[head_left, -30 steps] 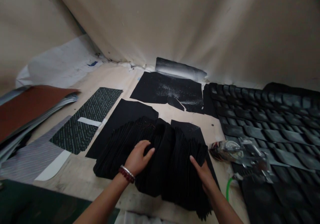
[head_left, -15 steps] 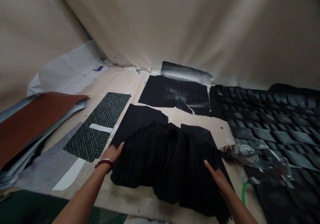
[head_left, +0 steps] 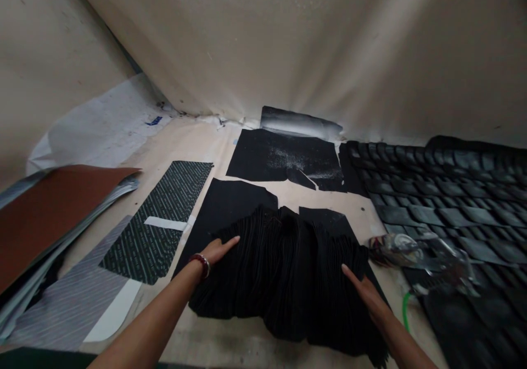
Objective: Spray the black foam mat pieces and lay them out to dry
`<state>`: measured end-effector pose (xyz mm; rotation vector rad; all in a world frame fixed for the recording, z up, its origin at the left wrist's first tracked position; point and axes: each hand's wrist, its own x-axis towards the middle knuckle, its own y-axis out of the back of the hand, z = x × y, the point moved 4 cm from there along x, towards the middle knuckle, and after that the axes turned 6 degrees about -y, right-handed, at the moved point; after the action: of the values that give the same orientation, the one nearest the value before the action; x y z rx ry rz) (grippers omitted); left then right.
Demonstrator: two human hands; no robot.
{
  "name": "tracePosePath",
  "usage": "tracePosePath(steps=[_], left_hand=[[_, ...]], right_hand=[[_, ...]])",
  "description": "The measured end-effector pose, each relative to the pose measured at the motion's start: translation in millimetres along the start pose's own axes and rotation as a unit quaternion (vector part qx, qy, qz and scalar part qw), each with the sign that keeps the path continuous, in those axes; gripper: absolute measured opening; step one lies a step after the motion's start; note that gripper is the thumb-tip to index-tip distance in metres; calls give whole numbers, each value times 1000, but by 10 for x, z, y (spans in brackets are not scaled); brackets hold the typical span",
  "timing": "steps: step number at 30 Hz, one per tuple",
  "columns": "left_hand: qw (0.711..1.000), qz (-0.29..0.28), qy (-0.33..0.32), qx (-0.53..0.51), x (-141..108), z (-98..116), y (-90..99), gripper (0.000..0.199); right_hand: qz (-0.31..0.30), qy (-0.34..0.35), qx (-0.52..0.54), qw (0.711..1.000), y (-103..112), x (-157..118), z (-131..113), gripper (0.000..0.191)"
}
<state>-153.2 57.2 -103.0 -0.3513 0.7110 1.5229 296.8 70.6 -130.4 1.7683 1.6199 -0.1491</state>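
A thick bundle of folded black sheets [head_left: 284,281] lies at the front middle of the table, its many edges facing up. My left hand [head_left: 218,250], with a red bracelet at the wrist, rests on the bundle's upper left part, thumb stretched out. On the right side, my right hand [head_left: 362,286] presses against the layers, its thumb on top and its other fingers hidden. Flat black material [head_left: 230,196] shows behind and partly under the bundle.
Patterned dark sheet [head_left: 164,221] and brown sheet stack [head_left: 61,204] lie left. A black piece with pale dust [head_left: 284,155] is behind. To the right are a plastic-wrapped tool [head_left: 436,259], green hose [head_left: 406,311] and rows of black pieces [head_left: 461,215].
My left hand has moved right, from the bundle's left edge onto its layers. The right hand has stayed at the right side. The view has shifted slightly.
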Motion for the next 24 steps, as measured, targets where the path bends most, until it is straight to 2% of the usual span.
tracePosePath(steps=[3,6,8,12,14,16,20,22,24], left_hand=[[979,32,-116,164,-48,198,-280,63],[962,39,-166,211,-52,221,-534,72],[968,43,-183,168,-5,175,-592,80],[984,40,-161,68,143,25,-549,94],[984,37,-169,36,213,-6,-548,97],[978,37,-206,12,292,21,-598,94],[962,42,-266,-38,508,159,-817,82],[959,27,-274,-65,592,214,-901,78],[961,14,-266,-73,610,214,-887,77]], right_hand=[[-8,-1,6,1000,19,0,18,77],[-12,-8,13,1000,37,-7,9,77],[-9,-12,17,1000,45,-20,-14,78],[-1,-8,33,999,39,-79,-85,77],[-4,-8,49,999,27,-114,-114,74],[-11,-5,68,998,12,-140,-133,70],[-21,-12,96,995,-9,-135,-107,64],[-28,-22,104,994,-14,-116,-75,60],[-32,-26,109,993,-14,-100,-48,57]])
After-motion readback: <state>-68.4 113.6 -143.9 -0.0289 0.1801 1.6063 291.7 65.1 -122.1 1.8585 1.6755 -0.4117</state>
